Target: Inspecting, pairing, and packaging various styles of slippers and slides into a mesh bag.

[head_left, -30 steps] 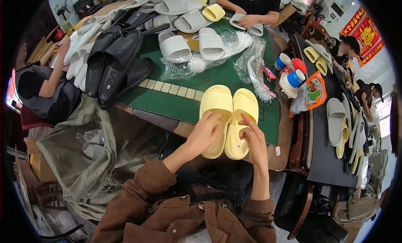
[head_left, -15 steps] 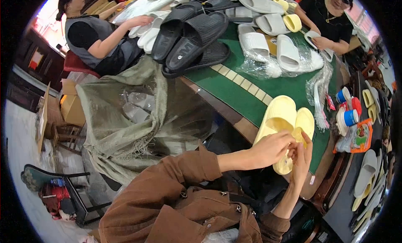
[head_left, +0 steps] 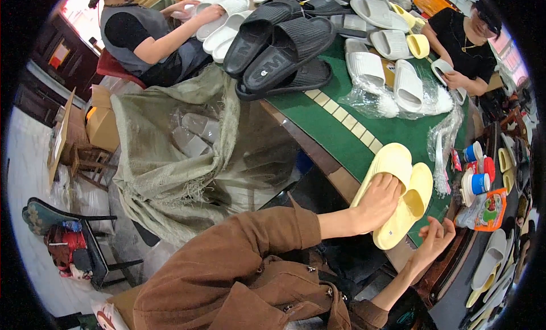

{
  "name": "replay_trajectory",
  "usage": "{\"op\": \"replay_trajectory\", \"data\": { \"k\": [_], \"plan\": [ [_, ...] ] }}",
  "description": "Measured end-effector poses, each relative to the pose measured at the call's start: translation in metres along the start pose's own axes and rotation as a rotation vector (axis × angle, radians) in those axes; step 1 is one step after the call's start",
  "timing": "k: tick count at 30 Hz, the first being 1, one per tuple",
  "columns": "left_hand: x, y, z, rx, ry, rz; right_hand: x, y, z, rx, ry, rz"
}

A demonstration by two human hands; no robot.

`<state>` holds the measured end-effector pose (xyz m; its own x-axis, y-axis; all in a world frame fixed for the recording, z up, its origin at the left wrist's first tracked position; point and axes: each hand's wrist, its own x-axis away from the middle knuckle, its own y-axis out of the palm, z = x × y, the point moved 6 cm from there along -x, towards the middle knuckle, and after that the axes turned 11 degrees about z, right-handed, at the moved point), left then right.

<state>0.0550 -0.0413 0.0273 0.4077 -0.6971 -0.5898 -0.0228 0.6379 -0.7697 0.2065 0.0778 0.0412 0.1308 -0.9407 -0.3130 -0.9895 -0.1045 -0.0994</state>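
A pair of pale yellow slippers (head_left: pixel 418 192) lies at the near edge of the green-topped table, side by side and slightly overlapping. My left hand (head_left: pixel 376 204) reaches into the left one, its fingers tucked under the strap and hidden at the tips. Just right of the pair, off the slippers, my right hand (head_left: pixel 437 239) hangs with loosely bent fingers apart and nothing visible in them. A small dark mark shows on the heel of the nearer slipper. Beyond the pair, a row of pale square labels (head_left: pixel 342 117) runs across the table.
Large black slippers (head_left: pixel 284 51) are stacked at the far left of the table. White slippers (head_left: pixel 365 68) rest on clear plastic bags. Cups (head_left: pixel 479 183) and an orange packet (head_left: pixel 488 209) stand right. An open woven sack (head_left: pixel 153 154) sits left. Two people handle slippers across the table.
My hands were together over the slippers and have parted. The left has gone under the strap, while the right has moved right and down, away from the pair. The view has shifted a little.
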Motion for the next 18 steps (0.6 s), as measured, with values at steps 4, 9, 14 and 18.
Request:
{"op": "replay_trajectory", "data": {
  "k": [4,9,14,18],
  "plan": [
    [0.007,0.004,0.004,0.096,-0.125,0.088,-0.005,0.001,0.008,0.026,-0.053,-0.141],
    [0.012,0.007,0.003,0.118,-0.183,0.112,0.011,0.015,0.019,0.278,0.048,-0.236],
    [0.007,0.007,0.004,0.161,-0.199,0.065,0.026,0.027,0.008,0.584,-0.079,-0.354],
    [0.003,0.020,0.003,0.201,-0.249,0.046,0.024,0.034,0.006,0.644,-0.051,-0.469]
  ]
}}
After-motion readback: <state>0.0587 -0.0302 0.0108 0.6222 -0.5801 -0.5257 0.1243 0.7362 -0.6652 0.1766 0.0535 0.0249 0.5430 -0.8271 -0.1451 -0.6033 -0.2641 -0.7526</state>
